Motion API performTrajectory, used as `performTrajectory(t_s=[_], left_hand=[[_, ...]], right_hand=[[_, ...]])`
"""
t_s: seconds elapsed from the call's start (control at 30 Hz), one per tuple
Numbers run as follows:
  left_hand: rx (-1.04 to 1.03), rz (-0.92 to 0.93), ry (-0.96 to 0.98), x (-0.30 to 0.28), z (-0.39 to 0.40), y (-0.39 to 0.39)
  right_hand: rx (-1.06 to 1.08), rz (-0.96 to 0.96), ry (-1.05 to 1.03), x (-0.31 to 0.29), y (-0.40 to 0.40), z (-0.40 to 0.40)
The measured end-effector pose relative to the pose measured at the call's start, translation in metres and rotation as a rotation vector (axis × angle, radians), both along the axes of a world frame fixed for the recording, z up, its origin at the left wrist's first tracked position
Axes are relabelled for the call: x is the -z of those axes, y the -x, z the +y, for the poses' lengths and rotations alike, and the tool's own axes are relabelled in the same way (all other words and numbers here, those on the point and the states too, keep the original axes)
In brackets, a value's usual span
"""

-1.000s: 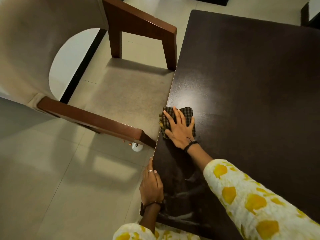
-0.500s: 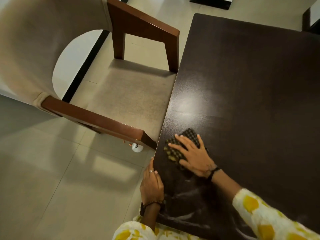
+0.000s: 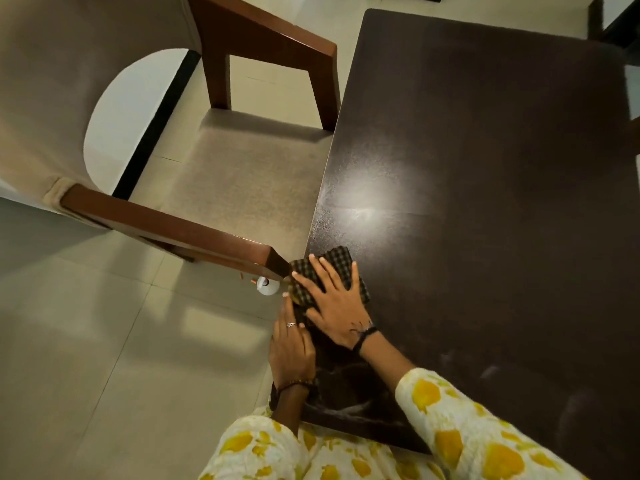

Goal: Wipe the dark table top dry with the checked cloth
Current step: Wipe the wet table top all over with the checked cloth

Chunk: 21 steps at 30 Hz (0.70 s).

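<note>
The dark table top [image 3: 485, 209] fills the right of the view, with a bright light reflection near its left side. The folded checked cloth [image 3: 341, 263] lies at the table's left edge, part of it hanging over that edge. My right hand [image 3: 334, 303] presses flat on the cloth with fingers spread. My left hand [image 3: 291, 348] rests on the table's left edge just below the cloth, fingers together. Faint smears show on the table near the bottom right.
A wooden armchair [image 3: 194, 233] with a beige seat stands tight against the table's left side; its near arm ends beside the cloth. A small white round object [image 3: 266, 284] lies on the tiled floor under that arm. Another chair's corner shows at the top right.
My right hand has slid the cloth from farther up the table towards me, then left to the table's edge beside my left hand. My left hand has stayed on the edge.
</note>
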<state>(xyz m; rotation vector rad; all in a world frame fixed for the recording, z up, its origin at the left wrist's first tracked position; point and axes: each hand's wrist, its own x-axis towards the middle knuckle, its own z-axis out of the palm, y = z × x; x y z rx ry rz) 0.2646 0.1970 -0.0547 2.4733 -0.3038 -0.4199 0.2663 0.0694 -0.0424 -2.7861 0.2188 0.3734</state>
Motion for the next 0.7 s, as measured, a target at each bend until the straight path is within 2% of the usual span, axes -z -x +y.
performTrajectory(t_s=[0.13, 0.2, 0.4, 0.53, 0.6, 0.7], left_hand=[[0.175, -0.131, -0.113, 0.007, 0.001, -0.002], [0.200, -0.137, -0.146, 0.011, 0.001, -0.003], [0.241, -0.171, -0.158, 0.018, 0.002, -0.003], [0.238, -0.163, -0.142, 0.019, 0.000, -0.003], [0.233, -0.158, -0.140, 0.020, 0.000, -0.003], [0.209, -0.150, -0.126, 0.018, 0.000, -0.003]], right_hand=[[0.030, 0.017, -0.009, -0.003, 0.045, -0.018], [0.099, 0.030, 0.005, -0.006, 0.075, -0.039], [0.531, 0.093, 0.010, -0.023, 0.166, -0.117], [0.787, 0.127, 0.023, -0.019, 0.163, -0.110], [0.778, 0.145, 0.061, -0.016, 0.141, -0.091], [0.598, 0.153, 0.080, -0.012, 0.095, -0.059]])
